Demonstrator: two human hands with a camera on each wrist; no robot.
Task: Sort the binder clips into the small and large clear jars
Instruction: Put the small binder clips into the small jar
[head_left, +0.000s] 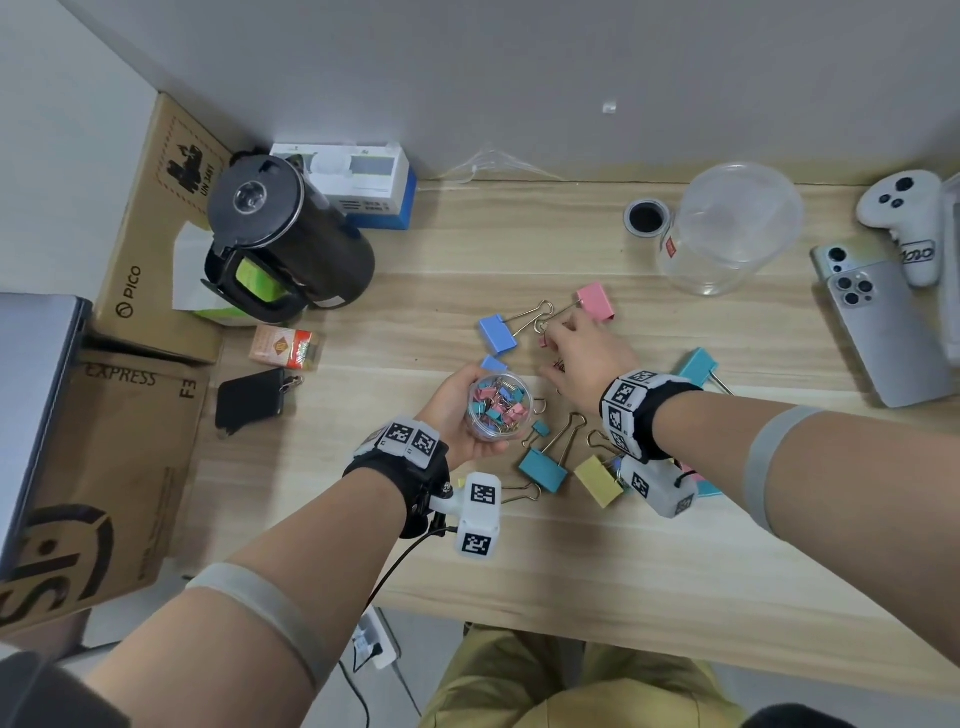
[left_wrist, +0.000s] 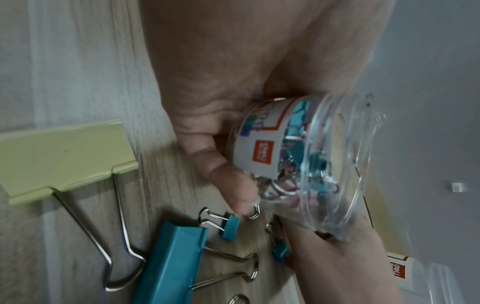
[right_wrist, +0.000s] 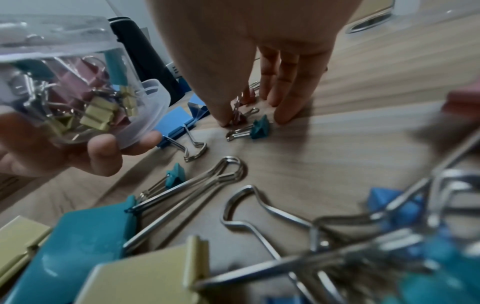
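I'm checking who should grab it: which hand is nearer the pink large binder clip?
Right. The right hand lies just below the pink large binder clip; the left hand holds the small jar farther off.

Sitting cupped in the left hand (head_left: 457, 410) above the table: small clear jar (head_left: 497, 410), open-mouthed, tilted, crowded with small pink, blue, teal and yellow binder clips. Standing empty and upright at the far right of the table: large clear jar (head_left: 727, 228), well apart from the rest. Lying loose between them: large blue clip (head_left: 497, 334), large pink clip (head_left: 596, 301), large teal clip (head_left: 543, 470) just beside a large yellow clip (head_left: 598, 480), and a small teal clip (right_wrist: 260, 127). Being pinched at the right hand's (head_left: 587, 358) fingertips (right_wrist: 223, 120): a small dark red clip (right_wrist: 237, 115), touching the tabletop.
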